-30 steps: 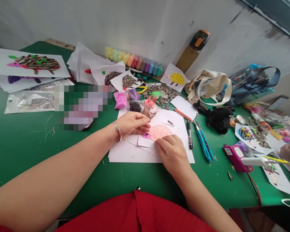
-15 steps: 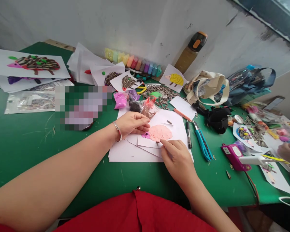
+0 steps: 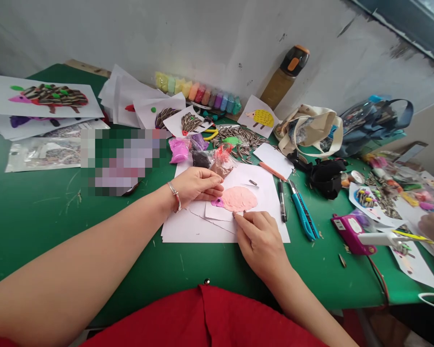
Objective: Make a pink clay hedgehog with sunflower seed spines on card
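Note:
My left hand (image 3: 197,188), a silver-and-red bracelet on its wrist (image 3: 174,196), rests with closed fingers on the white paper just left of a pink clay oval (image 3: 239,199). The oval lies on a white card (image 3: 264,193) and has a magenta clay snout (image 3: 217,203) at its left end. My right hand (image 3: 256,243) sits below it, with the thumb and forefinger together at the oval's lower left edge. Something small and dark may be at those fingertips, but it is too small to tell. A single striped sunflower seed (image 3: 252,182) lies on the card above the oval.
Sunflower seeds (image 3: 240,140) and bags of coloured clay (image 3: 180,150) lie just beyond the paper. A blue utility knife (image 3: 303,217) and a pen (image 3: 282,202) lie to the right. At the far right, a co-worker's hand (image 3: 433,229) is near a hot glue gun (image 3: 379,239).
My right hand has come back down to the oval's lower left edge after lifting slightly away from it. My left hand has barely moved.

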Motion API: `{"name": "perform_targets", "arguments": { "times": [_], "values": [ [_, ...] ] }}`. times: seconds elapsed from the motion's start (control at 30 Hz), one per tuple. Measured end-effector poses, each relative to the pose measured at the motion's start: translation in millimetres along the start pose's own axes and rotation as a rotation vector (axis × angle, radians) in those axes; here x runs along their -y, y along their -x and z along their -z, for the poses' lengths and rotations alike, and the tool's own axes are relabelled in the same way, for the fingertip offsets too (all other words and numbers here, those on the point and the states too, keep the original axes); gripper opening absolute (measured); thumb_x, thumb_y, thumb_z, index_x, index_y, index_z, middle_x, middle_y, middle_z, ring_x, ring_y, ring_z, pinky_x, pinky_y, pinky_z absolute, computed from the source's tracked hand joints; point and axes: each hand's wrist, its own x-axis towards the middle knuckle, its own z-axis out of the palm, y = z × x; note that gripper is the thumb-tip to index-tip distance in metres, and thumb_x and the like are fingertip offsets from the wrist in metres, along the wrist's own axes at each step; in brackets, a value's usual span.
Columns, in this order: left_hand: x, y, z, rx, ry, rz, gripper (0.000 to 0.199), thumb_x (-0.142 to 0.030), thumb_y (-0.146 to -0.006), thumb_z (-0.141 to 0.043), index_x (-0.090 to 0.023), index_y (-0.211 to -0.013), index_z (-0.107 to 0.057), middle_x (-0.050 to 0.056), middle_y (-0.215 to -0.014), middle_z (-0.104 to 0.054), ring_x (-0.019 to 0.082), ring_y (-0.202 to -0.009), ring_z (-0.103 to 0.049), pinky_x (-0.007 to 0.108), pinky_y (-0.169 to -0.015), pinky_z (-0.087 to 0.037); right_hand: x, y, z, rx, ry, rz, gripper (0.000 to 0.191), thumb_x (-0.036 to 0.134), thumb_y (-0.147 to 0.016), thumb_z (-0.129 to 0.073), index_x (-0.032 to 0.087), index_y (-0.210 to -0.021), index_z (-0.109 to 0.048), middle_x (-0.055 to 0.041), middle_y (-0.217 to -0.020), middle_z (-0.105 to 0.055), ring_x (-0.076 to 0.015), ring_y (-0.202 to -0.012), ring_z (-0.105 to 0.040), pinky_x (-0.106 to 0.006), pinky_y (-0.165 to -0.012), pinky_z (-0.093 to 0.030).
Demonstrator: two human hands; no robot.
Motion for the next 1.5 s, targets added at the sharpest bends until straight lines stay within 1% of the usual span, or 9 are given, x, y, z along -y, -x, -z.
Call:
{"name": "perform_targets", "arguments": {
  "times": [0.17,0.43,0.63,0.83,1.0,1.1,1.3,1.4,1.5],
  "values": [
    [-1,1,-0.1,0.001,-0.005,0.005,0.023,-0.031,-0.075,-0.076,-0.014,-0.087,-0.067,0.006,-0.081,-0.073,0.016,-0.075,-0.069,0.036,-0.084,-0.057,-1,-1,2,-0.054,-0.04,-0.009,0.03,0.01,-0.088,-0.051,0.018,-0.114,-0.064,-0.0069,-0.092,-0.063,-0.0197,-0.086,-0.054,-0.037,-0.077,-0.044],
    [0,0,0.6,0.0,-0.006,0.009,0.025,-0.033,-0.074,-0.076,-0.015,-0.087,-0.067,0.006,-0.081,-0.073,0.015,-0.075,-0.069,0.035,-0.085,-0.057,3,1,2,0.019,0.021,0.017,0.028,0.01,-0.087,-0.052,0.018,-0.111,-0.065,-0.0071,-0.091,-0.064,-0.0208,-0.086,-0.054,-0.037,-0.078,-0.042],
    [-1,1,0.3,0.01,-0.015,0.003,0.027,-0.035,-0.073,-0.078,-0.015,-0.087,-0.067,0.006,-0.082,-0.073,0.016,-0.077,-0.07,0.035,-0.084,-0.057,-1,-4,5,-0.041,-0.044,0.031,0.03,0.012,-0.09,-0.051,0.017,-0.117,-0.061,-0.0075,-0.093,-0.065,-0.02,-0.086,-0.055,-0.037,-0.078,-0.042],
    [-1,1,0.3,-0.002,-0.008,0.007,0.027,-0.034,-0.072,-0.079,-0.015,-0.086,-0.067,0.005,-0.08,-0.073,0.015,-0.074,-0.069,0.034,-0.082,-0.058,5,-10,3,0.044,0.103,0.037,0.022,0.024,-0.092,-0.052,0.021,-0.11,-0.066,-0.0078,-0.091,-0.063,-0.0209,-0.086,-0.053,-0.037,-0.078,-0.041],
    [-1,1,0.4,0.002,-0.007,0.003,0.028,-0.036,-0.071,-0.079,-0.015,-0.085,-0.068,0.006,-0.08,-0.073,0.016,-0.075,-0.069,0.034,-0.084,-0.057,0,-4,6,-0.064,0.057,0.023,0.028,0.02,-0.091,-0.054,0.02,-0.117,-0.063,-0.0082,-0.096,-0.062,-0.0202,-0.088,-0.054,-0.037,-0.08,-0.041],
    [0,0,0.7,0.0,-0.006,-0.002,0.03,-0.037,-0.069,-0.081,-0.015,-0.084,-0.068,0.006,-0.08,-0.073,0.016,-0.076,-0.069,0.036,-0.086,-0.057,-3,0,9,-0.125,0.078,0.007,0.029,0.02,-0.089,-0.056,0.023,-0.117,-0.063,-0.0072,-0.098,-0.063,-0.0205,-0.088,-0.054,-0.039,-0.082,-0.04],
    [1,0,1.0,-0.002,-0.009,-0.007,0.028,-0.036,-0.07,-0.08,-0.015,-0.085,-0.068,0.006,-0.08,-0.073,0.016,-0.076,-0.07,0.036,-0.085,-0.057,3,-1,5,-0.055,0.132,0.014,0.025,0.028,-0.09,-0.057,0.025,-0.113,-0.066,-0.0091,-0.106,-0.062,-0.0255,-0.098,-0.052,-0.043,-0.086,-0.039],
    [1,0,0.8,-0.002,-0.009,-0.005,0.027,-0.035,-0.072,-0.079,-0.015,-0.085,-0.068,0.006,-0.08,-0.073,0.016,-0.076,-0.07,0.034,-0.084,-0.057,4,-2,2,-0.012,0.121,0.018,0.023,0.03,-0.09,-0.056,0.024,-0.11,-0.067,-0.0091,-0.108,-0.062,-0.0253,-0.1,-0.052,-0.043,-0.088,-0.039],
    [0,0,0.6,-0.003,-0.01,-0.009,0.027,-0.036,-0.072,-0.079,-0.015,-0.085,-0.068,0.006,-0.08,-0.073,0.016,-0.076,-0.07,0.035,-0.085,-0.057,1,-1,3,-0.063,0.087,0.019,0.025,0.027,-0.09,-0.056,0.023,-0.113,-0.066,-0.0097,-0.107,-0.062,-0.0245,-0.099,-0.053,-0.042,-0.087,-0.041]
  ]
}}
